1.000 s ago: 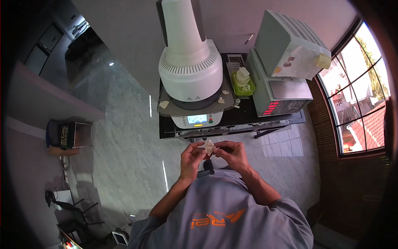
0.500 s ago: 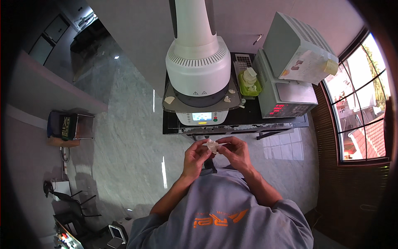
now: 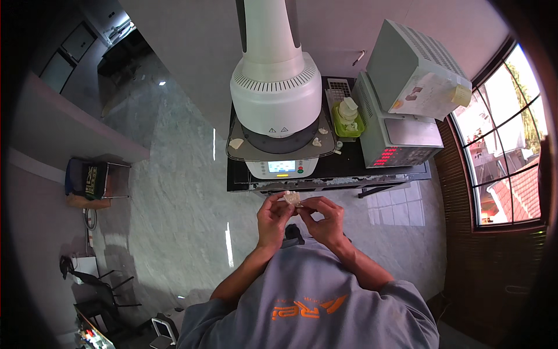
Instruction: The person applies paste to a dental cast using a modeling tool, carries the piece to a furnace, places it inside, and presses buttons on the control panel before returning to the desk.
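Note:
In front of my chest I hold a small, cream-coloured piece with a rough, mesh-like face (image 3: 292, 199); its exact kind is too small to make out. My left hand (image 3: 271, 225) is closed, pinching the piece's left side and lower edge between thumb and fingers. My right hand (image 3: 325, 221) is closed too, its fingertips and thumb drawn together at the piece's lower right edge. Beyond them stands a white bench-top furnace (image 3: 276, 99) with a lit screen (image 3: 282, 167). On its dark shelf lie a flat cream chip (image 3: 236, 143) and small whitish fragments (image 3: 317, 141).
The furnace rests on a black table (image 3: 343, 168) with a worn front edge. To its right, a green basket (image 3: 349, 125) holds whitish pieces. Grey box units (image 3: 401, 136) with red digits are stacked beside it. A window (image 3: 508, 145) is at right, a chair (image 3: 107, 288) at lower left.
The piece has shifted slightly left and up and turned in my fingers. My right hand's fingertips have slid down and left along its edge. The furnace and table look the same.

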`<state>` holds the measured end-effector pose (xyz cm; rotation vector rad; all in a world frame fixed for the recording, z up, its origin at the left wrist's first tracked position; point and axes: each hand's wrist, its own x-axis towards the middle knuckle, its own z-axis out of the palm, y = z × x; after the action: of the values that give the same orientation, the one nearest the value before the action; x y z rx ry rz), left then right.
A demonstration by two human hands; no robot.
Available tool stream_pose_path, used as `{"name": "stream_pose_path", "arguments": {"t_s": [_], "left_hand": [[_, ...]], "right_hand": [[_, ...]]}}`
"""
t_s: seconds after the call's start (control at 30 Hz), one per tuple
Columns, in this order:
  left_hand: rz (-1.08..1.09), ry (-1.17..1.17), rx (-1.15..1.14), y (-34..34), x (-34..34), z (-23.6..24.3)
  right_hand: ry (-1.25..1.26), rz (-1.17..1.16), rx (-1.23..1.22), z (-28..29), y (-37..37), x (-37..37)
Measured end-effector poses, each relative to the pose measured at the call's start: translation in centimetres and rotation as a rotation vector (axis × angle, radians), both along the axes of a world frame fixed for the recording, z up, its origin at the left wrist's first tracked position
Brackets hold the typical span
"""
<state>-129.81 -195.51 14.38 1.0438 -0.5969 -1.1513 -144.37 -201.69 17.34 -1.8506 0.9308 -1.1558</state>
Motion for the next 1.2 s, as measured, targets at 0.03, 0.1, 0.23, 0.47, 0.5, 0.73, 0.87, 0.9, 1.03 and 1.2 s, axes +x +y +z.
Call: {"name": "stream_pose_path", "arguments": {"t_s": [0.03, 0.1, 0.23, 0.47, 0.5, 0.73, 0.87, 0.9, 1.03, 1.2], "left_hand": [[0.014, -0.015, -0.001, -0.1, -0.1, 0.1], [0.037, -0.008, -0.003, -0.3, -0.2, 0.2], [0.068, -0.019, 0.012, -0.5, -0.1, 0.2], [0.063, -0.036, 0.036, -0.8, 0.3, 0.2], [0.068, -0.041, 0.037, -0.8, 0.3, 0.1], [0.062, -0.037, 0.054, -0.9, 0.8, -0.6], [0.028, -0.021, 0.065, -1.0, 1.2, -0.4], [0.027, -0.008, 0.076, -0.8, 1.4, -0.2], [0.044, -0.001, 0.119, 0.1, 2.5, -0.6], [0.108, -0.013, 0.205, 2.1, 4.3, -2.1]], "right_hand": [[0.006, -0.015, -0.022, -0.1, -0.1, 0.1], [0.006, -0.023, -0.032, -0.2, -0.2, 0.3], [0.025, -0.043, -0.068, -0.4, -0.5, 0.7], [0.066, -0.006, -0.099, -0.6, -1.1, 0.8], [0.065, 0.005, -0.084, -0.6, -1.2, 0.8], [0.049, 0.046, -0.093, -1.7, -1.8, 0.9], [0.063, 0.055, -0.074, -1.5, -2.2, 1.1], [0.072, 0.052, -0.055, -1.4, -2.2, 1.2], [0.091, 0.014, -0.103, -1.7, -3.5, 1.8], [0.170, -0.029, -0.117, -3.3, -6.5, 3.2]]}}
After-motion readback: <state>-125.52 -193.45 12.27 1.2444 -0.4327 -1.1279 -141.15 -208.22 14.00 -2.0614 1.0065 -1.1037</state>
